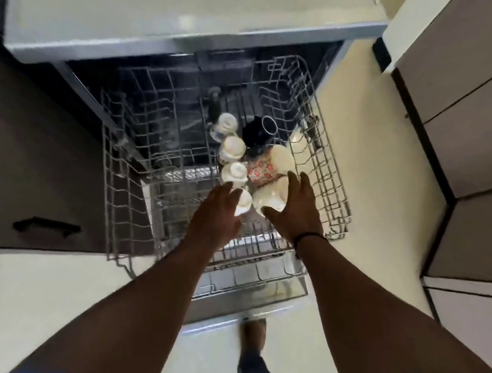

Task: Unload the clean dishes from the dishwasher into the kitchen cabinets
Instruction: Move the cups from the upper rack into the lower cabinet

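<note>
The dishwasher's upper wire rack [121, 203] is pulled out below me. Upside-down cups stand in a row on its right half: a clear glass [225, 125], white cups [232, 150] [234, 173], a floral mug [261, 171], a black mug [256, 132] and a cream cup [281, 159]. My left hand [216, 213] reaches with straight fingers over a small white cup [244, 201]. My right hand [295, 209] spreads around a white bowl-like cup [270, 199], thumb at its near side. Neither hand plainly grips anything.
The lower rack [260, 267] and open dishwasher door [241, 307] lie beneath. A countertop [166, 11] spans the top. A dark cabinet with a black handle [46, 226] is at the left, grey cabinets [482, 120] at the right. My foot [253, 333] stands on the pale floor.
</note>
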